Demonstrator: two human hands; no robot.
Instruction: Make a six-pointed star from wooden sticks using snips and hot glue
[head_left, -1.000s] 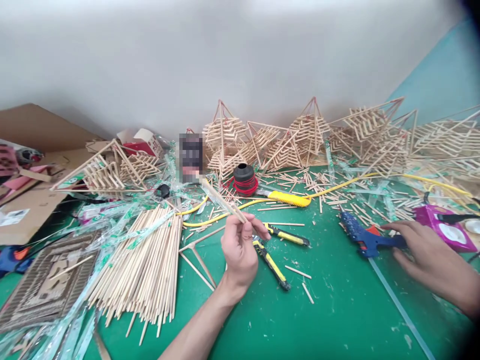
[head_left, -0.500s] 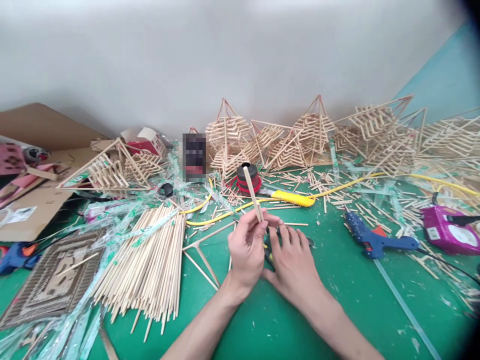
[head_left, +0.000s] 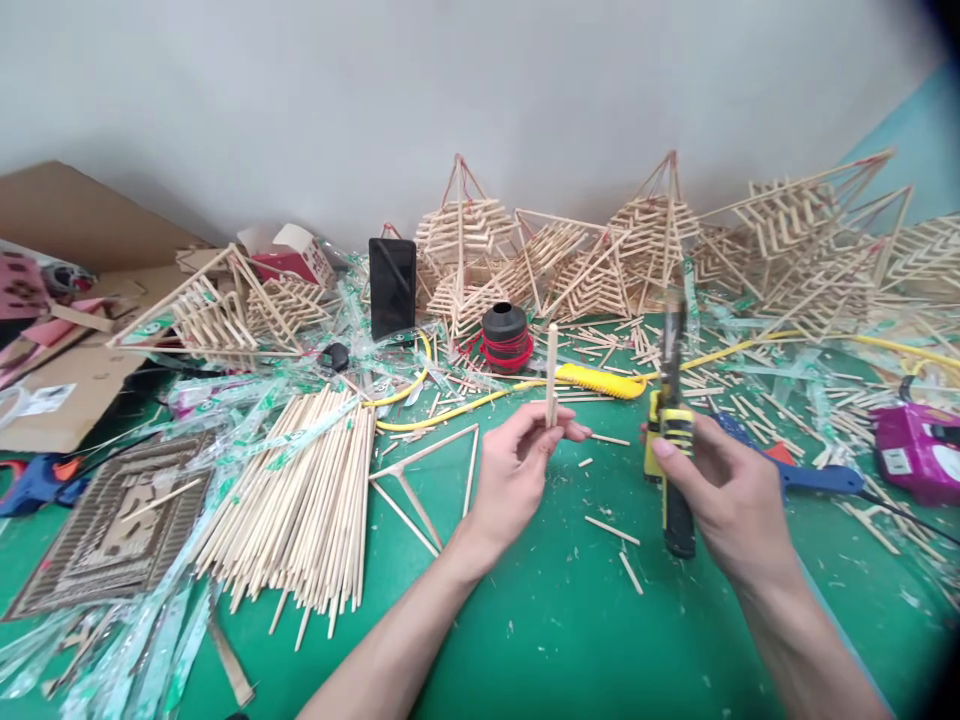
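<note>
My left hand [head_left: 521,465] is closed with fingertips pinching light wooden sticks [head_left: 552,375], held upright. To its right, my right hand [head_left: 720,490] grips a black-and-yellow hand tool [head_left: 677,460] around the handle. The tool stands nearly upright; its dark upper end is blurred, so its exact kind is unclear. Short cut sticks [head_left: 612,529] lie on the green table between and below the hands. Beside my left wrist is a flat triangular stick frame [head_left: 405,480]. A large bundle of long wooden sticks [head_left: 300,500] lies further left.
Stick pyramids [head_left: 461,230] line the wall. A black phone-like device [head_left: 392,288] and a red-corded black spool [head_left: 505,335] stand before them. A yellow-handled tool [head_left: 600,380] and yellow cable [head_left: 480,400] lie ahead. A blue glue gun [head_left: 817,477] is at right, layered cardboard [head_left: 112,530] at left.
My right hand has picked the black-and-yellow tool up from the table and moved right with it. My left hand has shifted slightly right, its sticks now more upright. The view has shifted slightly.
</note>
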